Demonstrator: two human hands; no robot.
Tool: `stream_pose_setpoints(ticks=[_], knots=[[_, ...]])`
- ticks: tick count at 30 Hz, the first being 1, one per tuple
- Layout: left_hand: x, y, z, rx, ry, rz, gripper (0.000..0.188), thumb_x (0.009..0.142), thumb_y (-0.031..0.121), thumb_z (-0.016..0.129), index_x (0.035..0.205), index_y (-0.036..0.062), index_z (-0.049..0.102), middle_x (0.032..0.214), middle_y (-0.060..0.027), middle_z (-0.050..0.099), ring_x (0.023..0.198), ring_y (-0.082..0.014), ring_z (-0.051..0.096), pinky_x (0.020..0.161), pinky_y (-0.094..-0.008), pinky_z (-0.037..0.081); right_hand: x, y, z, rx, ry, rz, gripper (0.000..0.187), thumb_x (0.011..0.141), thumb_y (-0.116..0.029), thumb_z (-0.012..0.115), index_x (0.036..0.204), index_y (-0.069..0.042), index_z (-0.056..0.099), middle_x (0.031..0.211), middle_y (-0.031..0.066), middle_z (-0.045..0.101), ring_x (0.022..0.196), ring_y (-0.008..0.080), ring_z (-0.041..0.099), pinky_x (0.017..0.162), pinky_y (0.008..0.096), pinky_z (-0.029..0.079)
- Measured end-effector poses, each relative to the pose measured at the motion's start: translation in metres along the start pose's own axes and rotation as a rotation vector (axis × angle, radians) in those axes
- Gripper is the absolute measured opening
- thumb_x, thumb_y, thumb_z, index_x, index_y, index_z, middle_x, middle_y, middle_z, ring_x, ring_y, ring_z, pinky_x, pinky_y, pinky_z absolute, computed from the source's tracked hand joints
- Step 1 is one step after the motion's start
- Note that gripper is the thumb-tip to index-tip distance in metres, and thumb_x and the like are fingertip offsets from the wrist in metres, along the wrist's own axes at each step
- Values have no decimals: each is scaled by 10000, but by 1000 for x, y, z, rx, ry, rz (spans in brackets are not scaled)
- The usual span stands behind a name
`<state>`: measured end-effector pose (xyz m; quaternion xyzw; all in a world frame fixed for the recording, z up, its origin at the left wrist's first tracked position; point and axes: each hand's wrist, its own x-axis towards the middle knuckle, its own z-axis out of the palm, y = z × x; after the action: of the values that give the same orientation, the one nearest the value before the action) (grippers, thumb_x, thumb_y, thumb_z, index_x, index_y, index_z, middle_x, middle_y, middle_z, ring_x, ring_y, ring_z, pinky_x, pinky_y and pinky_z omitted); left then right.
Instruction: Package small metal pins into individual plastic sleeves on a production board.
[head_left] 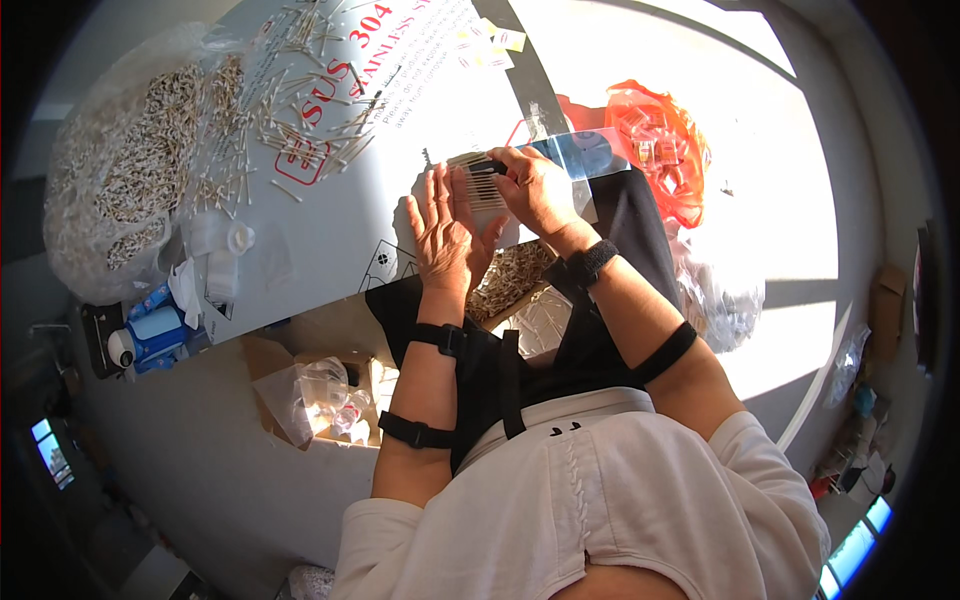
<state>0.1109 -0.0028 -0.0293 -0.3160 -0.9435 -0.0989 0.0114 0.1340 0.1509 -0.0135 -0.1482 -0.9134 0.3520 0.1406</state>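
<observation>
My left hand (445,235) lies on the grey printed tabletop (430,130) with its fingers stretched out, beside a row of cotton swabs (486,190). The swabs lie side by side between my two hands. At the row's far right side, my right hand (540,195) has its fingers bent and closed around a small dark, flat thing (487,167), too covered to name. A transparent plastic sheet (588,153) with a bluish sheen sticks out past my right hand. Below the table edge, more swabs fill an open box (512,278) near my lap.
A big clear bag of swabs (150,150) stands at the left, with loose swabs (310,140) scattered beside it. Yellow labels (490,45) lie far back. A red plastic bag (660,150) holds clear packs. A blue bottle (155,335) and floor carton (320,395) are left.
</observation>
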Motion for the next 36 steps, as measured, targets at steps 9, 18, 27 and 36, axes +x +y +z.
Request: stream_pose_setpoints(ticks=[9,18,27,36], knots=[[-1,-2,-1,5,15,11,856,921,631,376,1509,28,222,1563,-160,234,1460,-301,189,1166,-549,86,9,6,1,52,-35,-28,211,793,-133,690,1000,-95,698,844,106,619,761,287,642,699,364,527],[-2,-2,-6,-62,44,43,803,922,543,486,1483,15,260,1531,-193,272,1443,-345,215,1147,-569,150,63,15,12,19,-27,-398,118,779,-138,713,891,-104,730,885,72,583,852,259,616,720,353,515],[-1,1,-7,-36,-6,38,805,930,518,478,1495,2,227,1560,-186,222,1461,-332,174,1169,-528,112,98,20,22,-15,9,-452,97,800,-147,703,887,-110,725,889,67,596,876,265,621,757,353,520],[2,1,-3,-25,-21,7,817,919,505,510,1498,6,220,1557,-168,225,1466,-317,152,1178,-523,97,32,17,2,38,-1,-325,445,827,-45,633,1267,-63,567,1273,131,543,1210,329,494,1000,429,426]])
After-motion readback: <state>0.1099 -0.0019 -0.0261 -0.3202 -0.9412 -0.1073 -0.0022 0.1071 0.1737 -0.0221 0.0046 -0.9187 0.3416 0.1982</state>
